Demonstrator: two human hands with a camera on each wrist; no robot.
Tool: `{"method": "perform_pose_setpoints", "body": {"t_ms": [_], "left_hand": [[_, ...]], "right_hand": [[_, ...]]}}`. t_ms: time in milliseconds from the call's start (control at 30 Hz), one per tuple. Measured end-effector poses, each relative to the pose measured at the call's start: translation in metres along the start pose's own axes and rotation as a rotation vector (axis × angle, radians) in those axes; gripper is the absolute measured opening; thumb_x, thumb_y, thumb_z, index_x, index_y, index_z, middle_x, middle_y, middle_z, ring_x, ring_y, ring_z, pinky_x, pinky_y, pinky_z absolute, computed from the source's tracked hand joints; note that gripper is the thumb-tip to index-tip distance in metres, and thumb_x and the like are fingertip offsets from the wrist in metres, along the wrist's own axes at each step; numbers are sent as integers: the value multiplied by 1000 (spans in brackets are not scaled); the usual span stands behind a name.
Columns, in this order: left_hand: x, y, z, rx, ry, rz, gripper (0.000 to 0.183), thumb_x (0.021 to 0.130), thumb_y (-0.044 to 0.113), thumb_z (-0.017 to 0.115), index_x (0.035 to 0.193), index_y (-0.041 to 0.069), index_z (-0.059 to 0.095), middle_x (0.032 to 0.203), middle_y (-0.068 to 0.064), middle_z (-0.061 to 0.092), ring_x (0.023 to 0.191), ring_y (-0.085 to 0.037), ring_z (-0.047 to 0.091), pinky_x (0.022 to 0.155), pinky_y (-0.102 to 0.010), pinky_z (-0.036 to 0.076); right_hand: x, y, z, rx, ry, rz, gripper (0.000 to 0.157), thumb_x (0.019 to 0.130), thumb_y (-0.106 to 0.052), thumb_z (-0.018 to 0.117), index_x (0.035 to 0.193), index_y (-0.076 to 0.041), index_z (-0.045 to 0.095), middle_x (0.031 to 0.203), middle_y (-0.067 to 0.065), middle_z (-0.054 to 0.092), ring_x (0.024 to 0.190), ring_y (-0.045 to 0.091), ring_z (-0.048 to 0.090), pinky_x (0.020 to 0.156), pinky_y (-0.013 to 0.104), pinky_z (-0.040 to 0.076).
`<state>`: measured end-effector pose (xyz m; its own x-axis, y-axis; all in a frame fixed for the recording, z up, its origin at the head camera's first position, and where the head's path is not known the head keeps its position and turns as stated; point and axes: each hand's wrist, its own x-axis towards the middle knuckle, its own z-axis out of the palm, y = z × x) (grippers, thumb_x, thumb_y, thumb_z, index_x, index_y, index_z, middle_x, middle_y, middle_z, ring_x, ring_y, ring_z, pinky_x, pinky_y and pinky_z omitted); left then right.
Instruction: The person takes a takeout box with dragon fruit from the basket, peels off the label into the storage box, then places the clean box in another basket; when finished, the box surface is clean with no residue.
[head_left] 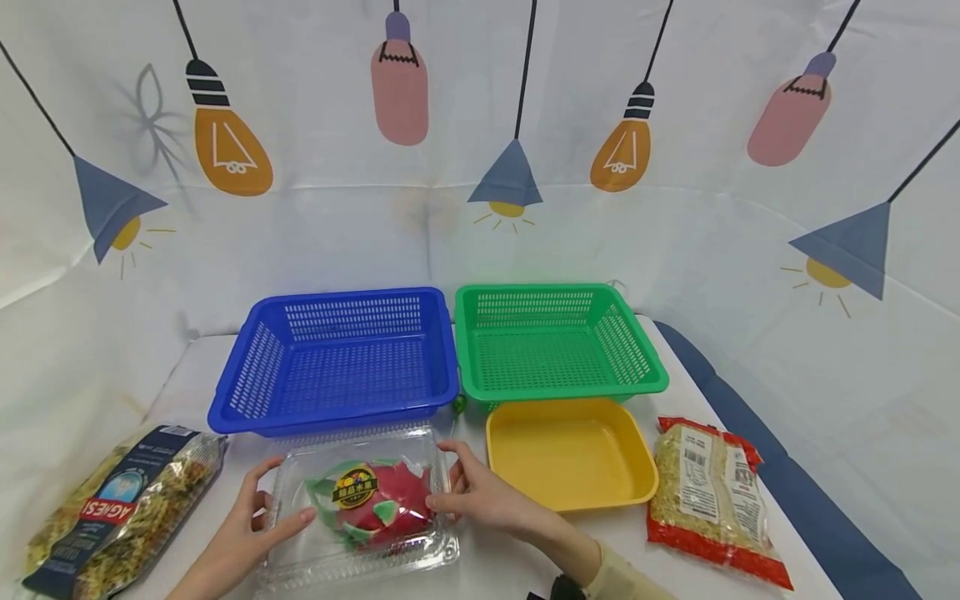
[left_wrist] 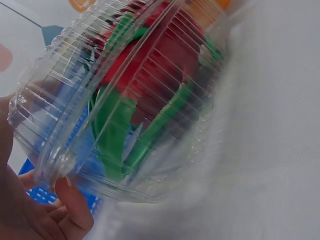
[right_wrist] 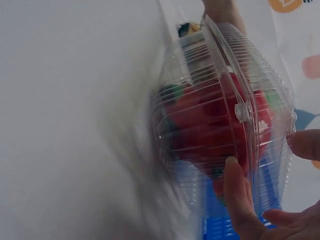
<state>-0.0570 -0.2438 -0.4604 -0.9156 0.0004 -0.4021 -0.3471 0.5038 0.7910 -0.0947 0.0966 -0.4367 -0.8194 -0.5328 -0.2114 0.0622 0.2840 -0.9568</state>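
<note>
A clear plastic clamshell box [head_left: 300, 475] with a red and green dragon fruit [head_left: 405, 500] inside is at the front of the table in the head view. A round black label [head_left: 355, 487] sits on its lid. My left hand [head_left: 243, 529] grips the box's left end, thumb over the lid and fingers along the side. At the opposite end my right hand [head_left: 480, 492] holds it between thumb and fingers. In the left wrist view, fingertips press the box's ribbed rim [left_wrist: 62, 167]. The right wrist view shows a fingertip [right_wrist: 232, 170] against the ribbed side.
Behind the box stand a blue basket [head_left: 225, 417] and a green basket [head_left: 562, 393]. A yellow tray [head_left: 570, 458] is right of the box. A bag of pasta [head_left: 123, 508] lies far left, a red-edged clear bag [head_left: 712, 500] far right. A patterned cloth [head_left: 450, 233] hangs behind.
</note>
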Motion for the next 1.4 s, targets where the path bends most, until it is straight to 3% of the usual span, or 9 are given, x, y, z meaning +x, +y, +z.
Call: {"method": "perform_pose_setpoints", "body": {"t_ms": [233, 333, 467, 600, 667, 833, 1067, 1200, 1400], "left_hand": [[1, -3, 3, -2, 22, 1, 97, 93, 43, 69, 157, 20, 0, 89, -6, 36, 68, -15, 32, 57, -31, 33], [2, -4, 4, -7, 35, 9, 97, 93, 43, 69, 158, 20, 1, 90, -6, 37, 69, -15, 35, 58, -32, 34], [3, -3, 5, -22, 44, 10, 97, 92, 41, 70, 158, 21, 2, 91, -8, 43, 71, -16, 44, 59, -31, 39], [5, 2, 5, -21, 42, -3, 100, 92, 44, 70, 159, 21, 0, 96, -10, 45, 76, -19, 48, 61, -33, 40], [5, 4, 6, -12, 37, -7, 100, 92, 46, 69, 159, 22, -1, 98, -11, 43, 78, -20, 46, 62, -33, 39], [5, 5, 6, 0, 15, 11, 97, 94, 45, 67, 158, 22, -3, 100, -12, 43, 82, -20, 45, 66, -34, 39], [7, 2, 3, -25, -36, 44, 96, 95, 40, 66, 157, 22, -6, 114, -22, 57, 94, -23, 57, 72, -35, 47], [9, 0, 1, -27, -51, 51, 96, 96, 40, 65, 157, 21, -8, 125, -29, 55, 102, -26, 60, 74, -37, 49], [10, -1, 2, -31, -54, 49, 96, 96, 39, 64, 157, 21, -7, 124, -30, 56, 100, -26, 61, 74, -39, 50]], "right_hand": [[5, -5, 3, -169, 40, -54, 79, 88, -24, 75, 152, -6, 33, 120, 13, 44, 99, 21, 52, 80, 30, 50], [6, -9, 5, -261, 70, -68, 81, 89, -29, 73, 154, -6, 30, 132, 17, 40, 111, 28, 53, 87, 41, 53], [10, -18, 8, -443, 161, -141, 79, 89, -30, 71, 153, -6, 33, 141, 16, 36, 129, 30, 42, 101, 52, 45], [17, -34, 17, -570, 167, -221, 64, 89, -27, 70, 146, -8, 46, 132, 9, 43, 117, 20, 37, 93, 37, 42], [21, -41, 23, -635, 128, -242, 57, 91, -28, 68, 142, -9, 51, 128, 7, 46, 111, 17, 37, 88, 31, 38], [34, -50, 37, -775, 3, -255, 53, 96, -29, 63, 142, -9, 49, 123, 3, 45, 111, 15, 40, 90, 24, 40], [48, -53, 48, -746, -55, -234, 44, 99, -33, 61, 134, -9, 54, 106, -1, 42, 89, 7, 40, 71, 17, 38], [52, -52, 51, -760, -39, -238, 34, 102, -30, 58, 129, -10, 55, 106, -1, 45, 89, 7, 41, 75, 17, 39], [53, -52, 54, -787, 3, -259, 26, 100, -25, 61, 122, -11, 57, 105, -2, 51, 93, 5, 44, 80, 17, 40]]}}
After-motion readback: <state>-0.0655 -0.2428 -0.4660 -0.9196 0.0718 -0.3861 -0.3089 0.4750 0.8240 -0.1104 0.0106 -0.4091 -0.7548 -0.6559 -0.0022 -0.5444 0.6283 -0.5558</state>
